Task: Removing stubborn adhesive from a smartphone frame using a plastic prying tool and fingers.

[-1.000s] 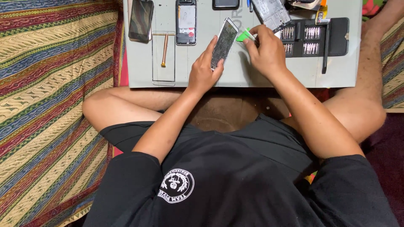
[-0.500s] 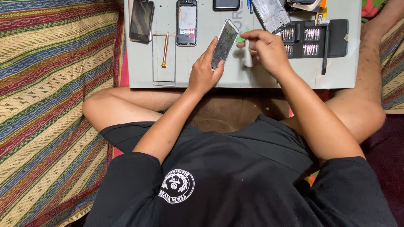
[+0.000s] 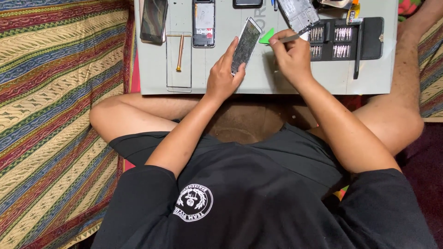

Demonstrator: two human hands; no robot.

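Observation:
My left hand [image 3: 222, 78] holds a phone [image 3: 245, 44] tilted on its edge above the grey work mat [image 3: 258, 83], fingers along its left side. My right hand [image 3: 291, 56] pinches a thin metal tool [image 3: 290, 38] whose tip reaches toward a green triangular pick [image 3: 267, 37] beside the phone's upper right edge. Whether the tool touches the pick is hard to tell.
On the mat lie a dark phone panel [image 3: 153, 20], an opened phone body [image 3: 204, 23], a copper-coloured screwdriver [image 3: 180, 52], a phone frame [image 3: 298, 14] and a black case of screwdriver bits [image 3: 346, 39]. Striped woven fabric [image 3: 55, 115] covers the floor on the left. My bare knees flank the mat.
My right hand has shifted slightly up and right of the phone, and the green pick now shows between the phone and my fingers. The left hand keeps the phone in the same place.

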